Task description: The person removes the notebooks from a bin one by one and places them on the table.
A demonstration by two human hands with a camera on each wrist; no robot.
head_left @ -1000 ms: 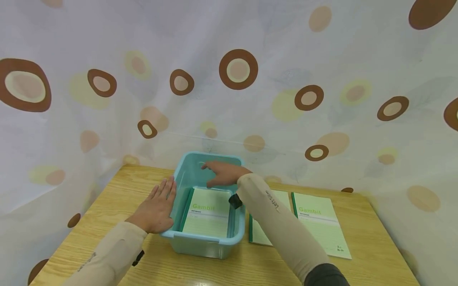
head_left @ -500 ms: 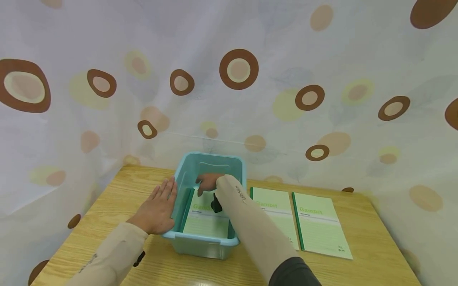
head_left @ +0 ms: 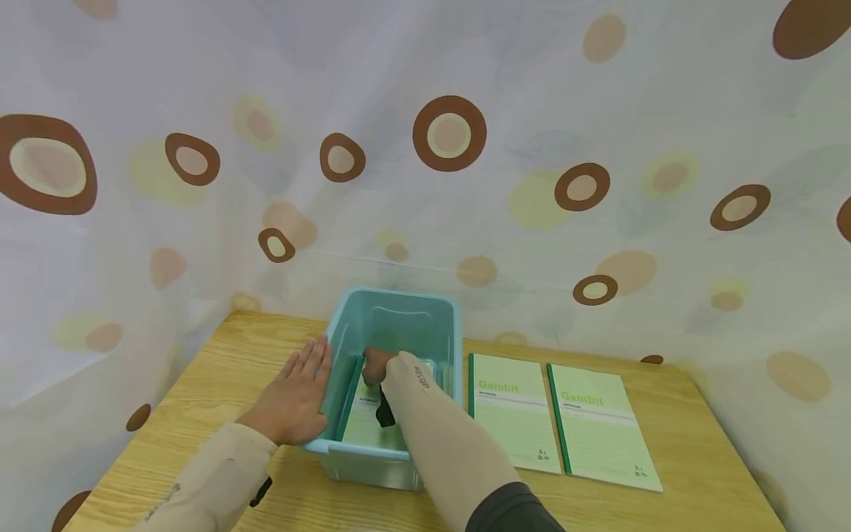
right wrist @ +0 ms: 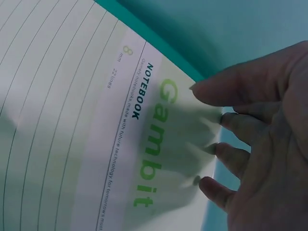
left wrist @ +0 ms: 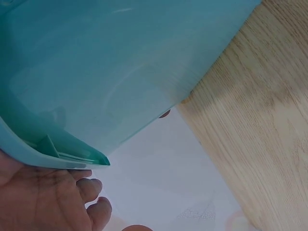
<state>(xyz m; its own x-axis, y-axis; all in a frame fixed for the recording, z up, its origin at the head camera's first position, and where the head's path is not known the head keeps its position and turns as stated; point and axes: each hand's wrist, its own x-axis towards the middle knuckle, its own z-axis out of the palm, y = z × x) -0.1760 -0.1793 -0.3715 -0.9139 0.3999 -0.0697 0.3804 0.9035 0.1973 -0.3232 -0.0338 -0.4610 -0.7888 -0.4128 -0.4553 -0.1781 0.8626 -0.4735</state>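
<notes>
A light-blue plastic bin (head_left: 405,318) stands on the table, its long side running away from me. My left hand (head_left: 292,399) rests at the bin's left rim with its fingers extended; the left wrist view has its fingertips just outside the rim. Inside the bin lies a pale green Gambit notebook (head_left: 359,425) with a dark green spine on the left. My right hand (head_left: 377,366) reaches down into the bin over the notebook's top end. In the right wrist view, thumb and spread fingers (right wrist: 233,161) are at the cover's top edge, the thumb near the spine corner.
Two more Gambit notebooks, a nearer one (head_left: 515,425) and a farther-right one (head_left: 605,436), lie side by side to the right of the bin. Behind the wooden table (head_left: 698,443) hangs a white sheet (head_left: 505,244) with brown and yellow spots.
My right hand has moved down and left, from above the bin's far end to the notebook's top inside it. The left hand stays at the rim.
</notes>
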